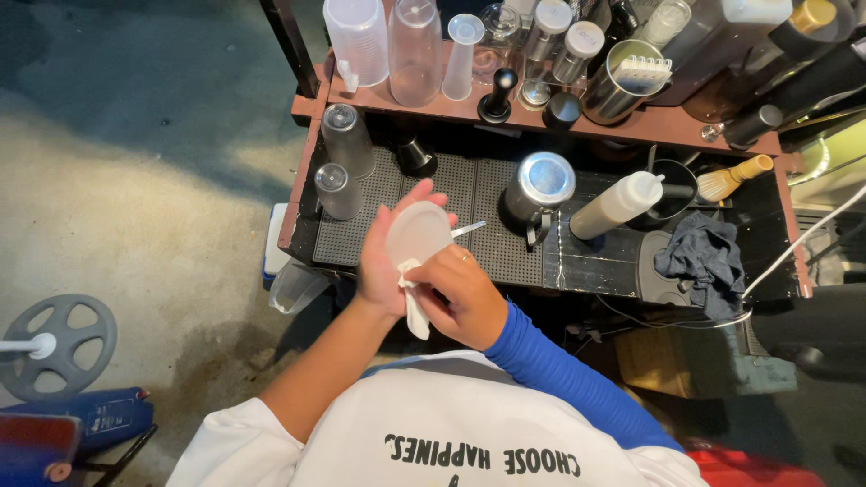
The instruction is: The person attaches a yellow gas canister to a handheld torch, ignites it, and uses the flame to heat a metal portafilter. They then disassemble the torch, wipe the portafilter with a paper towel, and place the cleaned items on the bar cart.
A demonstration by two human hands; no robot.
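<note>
A translucent plastic cup (419, 234) sits above the counter's (577, 266) front edge, cradled in the left hand (386, 261). The right hand (465, 293) pinches a white cloth (415, 311) against the cup's side. Behind stand 2 upturned grey cups (341, 162), a steel jug (539, 188) and a squeeze bottle (618, 205).

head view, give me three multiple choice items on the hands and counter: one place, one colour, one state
1. Where does the squeeze bottle lie?
A. right of the metal jug
B. on the floor
C. on the top shelf

2. What colour is the sleeve on the right arm?
A. red
B. blue
C. green

3. How is the round translucent lid held?
A. flat on the counter
B. up in the left hand, right hand at it with a white cloth
C. stacked on cups

A: it lies tilted beside the jug.
B: the sleeve is blue.
B: both hands are on it.
</note>
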